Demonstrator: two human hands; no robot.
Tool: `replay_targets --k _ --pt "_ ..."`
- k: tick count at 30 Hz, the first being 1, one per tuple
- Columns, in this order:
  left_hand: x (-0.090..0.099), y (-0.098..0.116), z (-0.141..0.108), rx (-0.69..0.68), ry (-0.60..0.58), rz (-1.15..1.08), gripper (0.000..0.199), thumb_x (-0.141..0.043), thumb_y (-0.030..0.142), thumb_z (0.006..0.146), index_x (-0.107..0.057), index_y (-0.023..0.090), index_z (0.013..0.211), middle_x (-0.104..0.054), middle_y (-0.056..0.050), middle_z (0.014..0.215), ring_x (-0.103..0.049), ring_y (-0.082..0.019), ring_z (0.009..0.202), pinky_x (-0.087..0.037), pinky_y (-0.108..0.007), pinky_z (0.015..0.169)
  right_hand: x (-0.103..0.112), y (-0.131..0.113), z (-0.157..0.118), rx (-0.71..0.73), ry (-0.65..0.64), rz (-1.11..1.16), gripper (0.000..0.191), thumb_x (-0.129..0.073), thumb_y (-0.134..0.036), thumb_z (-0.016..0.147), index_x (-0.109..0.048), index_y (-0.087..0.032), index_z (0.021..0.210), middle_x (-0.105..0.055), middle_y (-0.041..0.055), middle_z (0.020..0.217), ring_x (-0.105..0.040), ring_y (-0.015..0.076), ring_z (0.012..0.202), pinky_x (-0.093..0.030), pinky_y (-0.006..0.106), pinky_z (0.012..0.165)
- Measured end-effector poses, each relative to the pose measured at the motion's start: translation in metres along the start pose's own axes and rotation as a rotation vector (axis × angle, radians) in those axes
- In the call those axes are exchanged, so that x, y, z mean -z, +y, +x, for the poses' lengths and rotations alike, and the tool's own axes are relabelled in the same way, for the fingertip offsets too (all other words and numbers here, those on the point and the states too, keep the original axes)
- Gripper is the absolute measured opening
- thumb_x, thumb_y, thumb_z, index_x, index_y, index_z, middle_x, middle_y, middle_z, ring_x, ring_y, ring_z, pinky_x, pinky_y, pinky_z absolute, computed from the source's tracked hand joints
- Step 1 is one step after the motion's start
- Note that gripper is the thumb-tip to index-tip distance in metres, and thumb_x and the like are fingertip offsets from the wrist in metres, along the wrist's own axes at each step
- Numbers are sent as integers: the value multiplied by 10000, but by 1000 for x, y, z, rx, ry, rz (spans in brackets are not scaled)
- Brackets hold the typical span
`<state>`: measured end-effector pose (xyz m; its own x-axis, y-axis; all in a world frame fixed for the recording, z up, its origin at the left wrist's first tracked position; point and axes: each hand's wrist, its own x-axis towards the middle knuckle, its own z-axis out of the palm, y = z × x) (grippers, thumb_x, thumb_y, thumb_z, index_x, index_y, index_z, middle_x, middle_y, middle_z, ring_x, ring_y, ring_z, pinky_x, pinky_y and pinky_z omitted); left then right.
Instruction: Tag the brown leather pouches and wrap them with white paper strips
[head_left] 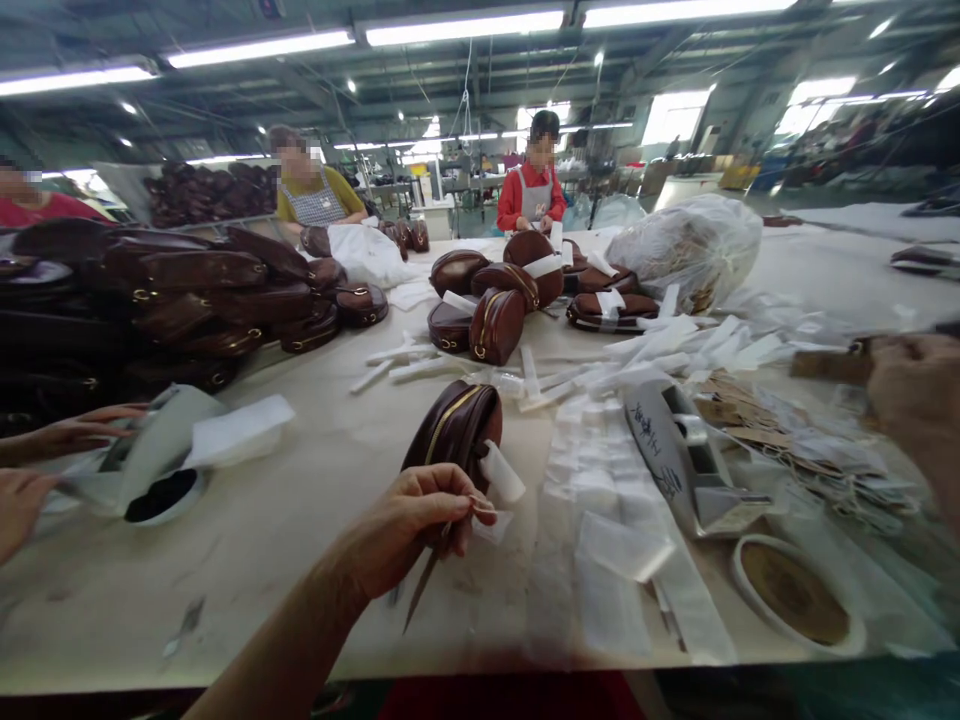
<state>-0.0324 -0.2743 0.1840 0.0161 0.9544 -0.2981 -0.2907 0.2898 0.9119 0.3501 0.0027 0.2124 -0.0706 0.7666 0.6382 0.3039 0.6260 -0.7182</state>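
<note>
In the head view, my left hand (pixel 427 510) pinches a thin pale string between thumb and fingertips. A slim pointed metal blade (pixel 421 592) sticks down below its palm; its handle is hidden. Just behind the hand stands a small dark brown bag (pixel 450 425) with a gold zipper. A white paper strip (pixel 502 472) hangs at its side, with a bit of clear plastic under it. At the right edge, my right hand (pixel 916 395) is blurred and closed, and a flat brown card tag (pixel 831 366) juts from it above a pile of tags (pixel 757 430).
A grey tape dispenser (pixel 675 450) and a round tape roll (pixel 799 592) lie right of clear plastic sleeves (pixel 607 490). Finished-looking brown bags (pixel 499 325) and a large heap (pixel 202 290) stand farther back. A co-worker's hands (pixel 75 435) are at left; people work opposite.
</note>
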Motion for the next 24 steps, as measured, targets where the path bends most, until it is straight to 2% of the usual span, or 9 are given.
replay_targets --k 2,3,5,7,9,13,16,20,24 --pt "1 -3 -3 8 15 -26 153 -667 244 638 -593 117 680 -686 -86 785 -504 -77 480 -299 -173 415 -16 -10 -24 63 148 -280 162 -672 -287 675 -601 -356 547 -671 39 846 -467 322 1201 -416 458 879" --pt "2 -4 -5 16 21 -34 152 -666 242 632 -590 117 675 -685 -87 781 -504 -80 481 -290 -172 411 -30 -20 -39 80 164 -376 111 -660 -285 699 -639 -355 615 -672 46 902 -465 333 1200 -402 483 905" --pt "3 -5 -7 23 24 -52 152 -666 238 623 -587 116 669 -687 -92 778 -501 -81 476 -278 -174 410 -66 -49 -75 64 -15 -330 59 -631 -331 746 -682 -348 769 -679 38 890 -572 326 1047 -448 498 850" --pt "3 -5 -8 20 20 -78 143 -660 227 623 -580 115 662 -688 -92 772 -491 -73 456 -274 -177 415 -106 -83 -114 39 -306 -44 129 -605 -369 791 -686 -321 880 -692 23 923 -641 265 886 -524 419 717" --pt "3 -5 -11 4 16 -103 124 -649 210 634 -576 115 663 -690 -91 771 -486 -66 448 -276 -176 424 -143 -115 -152 62 -549 153 132 -601 -318 823 -669 -298 935 -693 21 952 -648 218 889 -539 358 741" --pt "5 -5 -20 -27 19 -144 102 -639 186 647 -578 110 675 -698 -106 785 -494 -67 457 -301 -176 448 -187 -153 -209 135 -497 236 254 -720 -282 721 -578 -256 930 -639 42 888 -620 221 835 -534 353 716" --pt "8 -8 -27 -37 23 -192 97 -635 186 657 -580 110 682 -703 -118 817 -506 -74 461 -320 -183 455 -201 -162 -231 107 -418 215 337 -713 -285 718 -519 -257 992 -608 54 916 -602 235 849 -526 372 717" --pt "12 -13 -34 -41 54 -193 108 -648 197 659 -591 108 678 -701 -115 809 -504 -72 456 -317 -179 445 -214 -162 -234 135 -434 223 387 -596 -225 793 -476 -241 1161 -620 83 1033 -584 244 964 -501 398 812" --pt "16 -15 -41 -37 68 -162 122 -665 203 641 -613 101 683 -693 -109 752 -501 -73 453 -329 -176 442 -227 -155 -227 239 -477 203 231 -560 -182 811 -570 -189 1042 -640 86 991 -581 229 949 -482 392 822"
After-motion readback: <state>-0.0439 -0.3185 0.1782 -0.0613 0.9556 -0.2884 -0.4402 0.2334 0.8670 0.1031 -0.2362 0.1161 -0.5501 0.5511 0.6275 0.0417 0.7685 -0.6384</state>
